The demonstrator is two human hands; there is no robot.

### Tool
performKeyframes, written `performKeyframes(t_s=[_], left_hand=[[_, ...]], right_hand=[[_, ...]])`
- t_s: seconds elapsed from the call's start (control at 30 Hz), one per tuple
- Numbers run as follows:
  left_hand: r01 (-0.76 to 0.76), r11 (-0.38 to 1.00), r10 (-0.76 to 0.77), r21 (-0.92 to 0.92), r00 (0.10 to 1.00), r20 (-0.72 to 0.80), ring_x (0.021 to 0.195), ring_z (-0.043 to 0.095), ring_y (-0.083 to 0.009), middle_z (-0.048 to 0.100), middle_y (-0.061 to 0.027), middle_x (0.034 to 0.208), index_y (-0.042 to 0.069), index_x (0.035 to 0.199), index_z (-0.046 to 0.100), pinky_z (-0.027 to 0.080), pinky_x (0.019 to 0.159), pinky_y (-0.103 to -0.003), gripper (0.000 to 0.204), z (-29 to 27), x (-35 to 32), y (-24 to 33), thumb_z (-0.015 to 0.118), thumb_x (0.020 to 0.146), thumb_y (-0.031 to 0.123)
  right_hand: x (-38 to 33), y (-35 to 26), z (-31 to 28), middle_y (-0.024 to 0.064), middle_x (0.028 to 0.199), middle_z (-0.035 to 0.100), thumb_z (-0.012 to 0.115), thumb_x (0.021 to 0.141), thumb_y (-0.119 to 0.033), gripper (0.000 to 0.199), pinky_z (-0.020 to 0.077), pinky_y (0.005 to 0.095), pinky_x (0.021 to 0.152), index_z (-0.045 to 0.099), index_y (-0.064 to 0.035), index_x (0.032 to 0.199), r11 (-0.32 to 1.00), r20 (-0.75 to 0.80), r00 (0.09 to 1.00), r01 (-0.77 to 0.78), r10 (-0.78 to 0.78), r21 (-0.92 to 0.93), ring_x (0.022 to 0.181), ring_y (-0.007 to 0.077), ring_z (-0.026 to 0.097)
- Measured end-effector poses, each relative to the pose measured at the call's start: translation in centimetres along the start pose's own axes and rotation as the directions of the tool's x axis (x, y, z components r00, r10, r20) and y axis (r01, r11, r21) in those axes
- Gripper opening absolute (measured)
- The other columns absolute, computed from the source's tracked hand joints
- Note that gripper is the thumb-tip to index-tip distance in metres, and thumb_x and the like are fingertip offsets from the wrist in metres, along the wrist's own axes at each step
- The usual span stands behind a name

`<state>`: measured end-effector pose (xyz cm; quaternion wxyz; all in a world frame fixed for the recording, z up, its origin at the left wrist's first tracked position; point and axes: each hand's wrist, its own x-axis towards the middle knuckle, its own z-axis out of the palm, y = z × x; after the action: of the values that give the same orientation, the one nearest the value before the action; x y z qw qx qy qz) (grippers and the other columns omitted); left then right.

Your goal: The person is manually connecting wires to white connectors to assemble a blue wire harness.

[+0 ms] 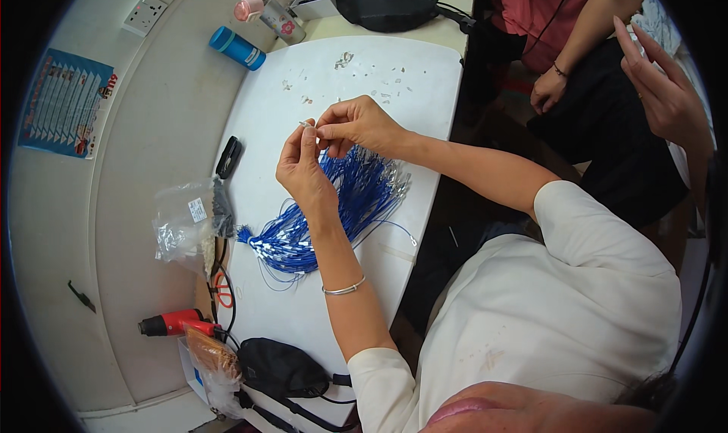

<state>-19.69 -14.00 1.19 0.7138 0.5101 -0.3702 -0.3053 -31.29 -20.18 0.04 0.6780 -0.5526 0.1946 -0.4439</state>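
Fingers bent, left hand pinches beside right hand.

"What lies in the middle of the table?"
"A wire bundle; the left hand and right hand meet at its twelve o'clock side, scraps beyond."
"And around the edge, clockwise from seven?"
"A pouch at seven, heat gun at eight, plastic bag at nine, flask at eleven."

Left hand close beside right hand
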Motion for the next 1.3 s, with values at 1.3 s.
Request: performKeyframes(t_s=[1.3], left_hand=[[-0.036,0.999,0.035,-0.025,0.999,-0.02,0.075,0.062,-0.0127,0.069,-0.0121,0.098,-0.003,0.107,0.068,0.052,0.065,-0.021,0.022,1.0,-0.7,0.3,0.063,0.094,0.015]], right_hand=[[-0.7,0.1,1.3,0.0064,0.068,0.066,0.068,0.088,-0.009,0.007,0.0517,0.0166,0.051,0.068,-0.0021,0.087,0.998,-0.063,0.997,0.055,-0.053,0.032,0.053,0.0087,0.06]])
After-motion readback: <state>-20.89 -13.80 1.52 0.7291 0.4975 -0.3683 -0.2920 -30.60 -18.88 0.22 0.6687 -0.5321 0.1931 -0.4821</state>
